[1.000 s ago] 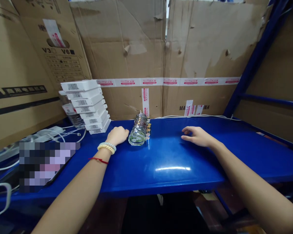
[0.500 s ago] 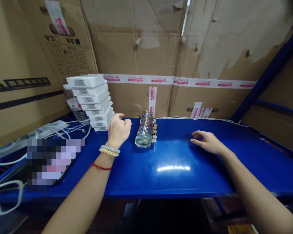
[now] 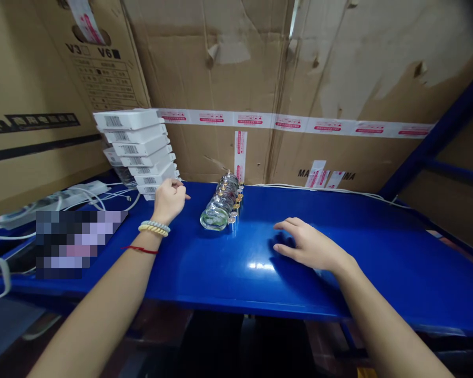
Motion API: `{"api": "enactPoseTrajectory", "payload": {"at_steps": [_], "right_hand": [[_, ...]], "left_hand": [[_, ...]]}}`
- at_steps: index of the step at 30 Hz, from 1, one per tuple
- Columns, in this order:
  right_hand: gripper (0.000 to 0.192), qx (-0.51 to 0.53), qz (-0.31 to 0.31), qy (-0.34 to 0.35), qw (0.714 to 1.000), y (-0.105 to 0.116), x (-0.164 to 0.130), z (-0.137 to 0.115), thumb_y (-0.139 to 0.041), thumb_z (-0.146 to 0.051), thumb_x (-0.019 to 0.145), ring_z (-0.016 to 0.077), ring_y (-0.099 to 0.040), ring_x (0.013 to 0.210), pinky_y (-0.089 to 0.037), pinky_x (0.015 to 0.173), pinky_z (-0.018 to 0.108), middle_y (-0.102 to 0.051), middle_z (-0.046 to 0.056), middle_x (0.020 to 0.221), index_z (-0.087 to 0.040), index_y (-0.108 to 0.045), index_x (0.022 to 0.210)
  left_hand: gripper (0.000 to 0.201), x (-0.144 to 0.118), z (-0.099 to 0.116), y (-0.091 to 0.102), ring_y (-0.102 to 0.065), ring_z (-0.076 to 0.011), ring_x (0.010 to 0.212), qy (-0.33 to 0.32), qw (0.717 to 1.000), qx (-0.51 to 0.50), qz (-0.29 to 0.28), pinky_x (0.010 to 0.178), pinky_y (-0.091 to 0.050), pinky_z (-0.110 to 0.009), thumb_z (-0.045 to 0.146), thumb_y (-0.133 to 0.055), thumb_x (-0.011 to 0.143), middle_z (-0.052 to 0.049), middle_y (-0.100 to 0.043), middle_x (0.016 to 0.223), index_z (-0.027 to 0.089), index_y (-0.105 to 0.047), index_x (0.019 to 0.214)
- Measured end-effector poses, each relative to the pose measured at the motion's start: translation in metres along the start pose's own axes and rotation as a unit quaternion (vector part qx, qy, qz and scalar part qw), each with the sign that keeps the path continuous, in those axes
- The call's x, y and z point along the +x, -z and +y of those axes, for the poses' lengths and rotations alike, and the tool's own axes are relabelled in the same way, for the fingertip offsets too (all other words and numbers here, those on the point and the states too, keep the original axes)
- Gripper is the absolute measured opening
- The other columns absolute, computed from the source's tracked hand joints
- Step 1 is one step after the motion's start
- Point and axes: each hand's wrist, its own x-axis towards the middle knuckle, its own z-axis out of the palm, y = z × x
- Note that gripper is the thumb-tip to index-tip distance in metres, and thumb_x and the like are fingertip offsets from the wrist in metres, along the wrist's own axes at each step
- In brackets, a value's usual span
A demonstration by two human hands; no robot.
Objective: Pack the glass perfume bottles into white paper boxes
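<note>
Flanking the row of glass bottles (image 3: 219,206), empty hands: left (image 3: 168,198) curled by white boxes (image 3: 136,152), right (image 3: 308,245) spread flat.

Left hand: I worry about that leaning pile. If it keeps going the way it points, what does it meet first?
Most likely the stack of white boxes. The left hand is at its lowest boxes, fingertips apparently touching, though depth is unclear.

I count seven white boxes (image 3: 136,152) stacked by my left hand (image 3: 168,198). The glass bottles (image 3: 219,207) overlap in one row, too merged to count.
</note>
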Motion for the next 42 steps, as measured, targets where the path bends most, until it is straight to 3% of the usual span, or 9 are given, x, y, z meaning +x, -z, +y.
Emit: {"api": "enactPoseTrajectory", "payload": {"at_steps": [6, 11, 19, 25, 31, 35, 42], "right_hand": [[0.042, -0.017, -0.023, -0.006, 1.000, 0.002, 0.001, -0.006, -0.055, -0.045, 0.085, 0.0273, -0.057, 0.105, -0.046, 0.091, 0.039, -0.061, 0.012, 0.114, -0.022, -0.058, 0.120], [0.043, -0.004, 0.011, -0.015, 1.000, 0.000, 0.004, 0.006, -0.057, -0.046, 0.083, 0.0287, -0.057, 0.108, -0.045, 0.093, 0.040, -0.062, 0.012, 0.115, -0.021, -0.062, 0.117], [0.034, 0.039, 0.067, -0.061, 0.995, -0.006, 0.022, 0.024, -0.058, -0.042, 0.080, 0.0246, -0.063, 0.098, -0.047, 0.090, 0.037, -0.069, 0.008, 0.106, -0.020, -0.066, 0.104], [0.026, 0.059, 0.068, -0.125, 0.988, -0.001, 0.058, 0.011, -0.063, -0.035, 0.074, 0.0209, -0.064, 0.092, -0.048, 0.087, 0.032, -0.071, 0.005, 0.097, -0.019, -0.069, 0.094], [0.026, 0.119, 0.185, -0.188, 0.957, -0.018, 0.106, -0.005, -0.051, -0.011, 0.069, 0.0204, -0.065, 0.090, -0.048, 0.083, 0.029, -0.072, 0.007, 0.092, -0.017, -0.070, 0.087], [0.029, 0.175, 0.281, -0.217, 0.918, -0.036, 0.112, 0.001, -0.047, -0.012, 0.070, 0.0192, -0.065, 0.087, -0.048, 0.084, 0.030, -0.072, 0.006, 0.091, -0.018, -0.070, 0.088], [0.021, 0.158, 0.246, -0.178, 0.940, -0.045, 0.098, 0.012, -0.054, -0.014, 0.071, 0.0156, -0.065, 0.078, -0.047, 0.076, 0.025, -0.072, 0.005, 0.084, -0.016, -0.070, 0.085]], "left_hand": [[0.032, 0.005, -0.006, 0.001, -0.063, -0.0251, 0.096, -0.058, 0.998, 0.028, 0.021, 0.094, -0.046, -0.038, 0.032, -0.038, 0.083, -0.010, -0.069, 0.090, 0.018, -0.067, 0.078], [0.036, 0.001, 0.000, 0.000, -0.059, -0.0246, 0.102, -0.112, 0.993, 0.038, -0.018, 0.097, -0.044, -0.037, 0.036, -0.040, 0.085, -0.008, -0.067, 0.086, 0.018, -0.071, 0.084], [0.031, -0.001, 0.000, -0.006, -0.060, -0.0230, 0.091, -0.117, 0.992, 0.039, -0.027, 0.097, -0.044, -0.036, 0.030, -0.050, 0.079, -0.009, -0.064, 0.092, 0.015, -0.070, 0.096], [0.033, -0.002, 0.000, -0.011, -0.061, -0.0210, 0.089, -0.141, 0.988, 0.030, -0.050, 0.094, -0.046, -0.036, 0.027, -0.049, 0.078, -0.010, -0.066, 0.096, 0.012, -0.068, 0.100], [0.030, -0.009, -0.001, -0.012, -0.062, -0.0212, 0.097, -0.196, 0.977, 0.002, -0.081, 0.094, -0.045, -0.033, 0.025, -0.043, 0.084, -0.009, -0.071, 0.101, 0.015, -0.069, 0.094], [0.032, -0.009, -0.003, -0.009, -0.066, -0.0201, 0.087, -0.189, 0.978, -0.006, -0.085, 0.086, -0.048, -0.030, 0.028, -0.041, 0.086, -0.008, -0.074, 0.089, 0.016, -0.070, 0.089], [0.027, -0.008, -0.007, -0.006, -0.065, -0.0191, 0.067, -0.141, 0.987, 0.000, -0.077, 0.074, -0.048, -0.031, 0.038, -0.054, 0.081, -0.005, -0.072, 0.069, 0.018, -0.070, 0.071]]}}
